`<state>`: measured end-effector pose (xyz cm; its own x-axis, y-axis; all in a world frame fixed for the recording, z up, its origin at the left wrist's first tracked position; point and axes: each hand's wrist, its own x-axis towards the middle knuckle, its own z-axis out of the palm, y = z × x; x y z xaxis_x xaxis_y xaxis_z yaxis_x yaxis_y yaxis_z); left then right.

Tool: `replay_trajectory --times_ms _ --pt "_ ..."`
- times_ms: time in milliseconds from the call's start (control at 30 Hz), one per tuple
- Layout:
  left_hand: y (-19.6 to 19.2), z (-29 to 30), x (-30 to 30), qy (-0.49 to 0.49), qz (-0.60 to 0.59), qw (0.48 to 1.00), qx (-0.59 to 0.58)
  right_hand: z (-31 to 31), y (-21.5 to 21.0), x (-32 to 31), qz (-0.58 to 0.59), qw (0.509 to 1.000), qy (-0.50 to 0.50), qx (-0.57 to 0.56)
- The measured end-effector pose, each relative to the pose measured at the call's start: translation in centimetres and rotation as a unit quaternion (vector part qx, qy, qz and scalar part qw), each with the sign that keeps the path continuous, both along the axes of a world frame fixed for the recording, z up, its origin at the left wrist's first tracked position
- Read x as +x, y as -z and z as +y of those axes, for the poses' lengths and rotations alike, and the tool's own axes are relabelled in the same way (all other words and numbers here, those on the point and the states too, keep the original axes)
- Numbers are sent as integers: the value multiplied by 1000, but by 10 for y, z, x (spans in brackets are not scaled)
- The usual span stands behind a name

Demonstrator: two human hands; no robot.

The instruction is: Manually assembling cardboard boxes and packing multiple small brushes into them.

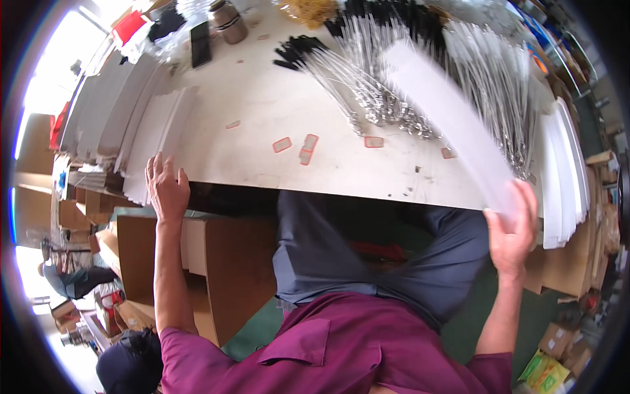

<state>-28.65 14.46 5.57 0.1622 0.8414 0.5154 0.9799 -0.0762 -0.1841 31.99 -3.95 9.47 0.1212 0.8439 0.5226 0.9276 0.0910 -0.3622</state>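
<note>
A long, flat white strip (453,108), probably card or a folded carton, is gripped near its lower end by my right hand (515,226). Motion blurs it as it slants up and left over bundles of thin metal rods (374,92) with black ends. To the left, my left hand (169,187) lies with fingers stretched out on a stack of similar white strips (157,131) at the table's front edge. Beside my right hand, more white strips (561,177) overhang the table edge.
Small red-edged labels (281,144) lie scattered on the white table (243,154). A dark phone (201,44) and a metal flask (228,23) stand at the back left. An open cardboard box (243,269) is below the table. Another person (79,281) is far left.
</note>
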Motion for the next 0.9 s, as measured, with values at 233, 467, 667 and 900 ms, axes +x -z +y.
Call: replay_trajectory --times_ms 233,467,667,900 --pt "-46 -51 200 346 -115 921 -138 25 18 -62 -15 981 -172 -88" --pt "-6 -67 276 482 -163 814 -278 41 30 -113 -13 951 -287 -112" --pt "8 -70 275 479 -146 824 -267 48 51 -119 6 944 -313 -108" --pt "-1 -71 259 439 -120 853 -256 58 50 -116 10 943 -305 -134"
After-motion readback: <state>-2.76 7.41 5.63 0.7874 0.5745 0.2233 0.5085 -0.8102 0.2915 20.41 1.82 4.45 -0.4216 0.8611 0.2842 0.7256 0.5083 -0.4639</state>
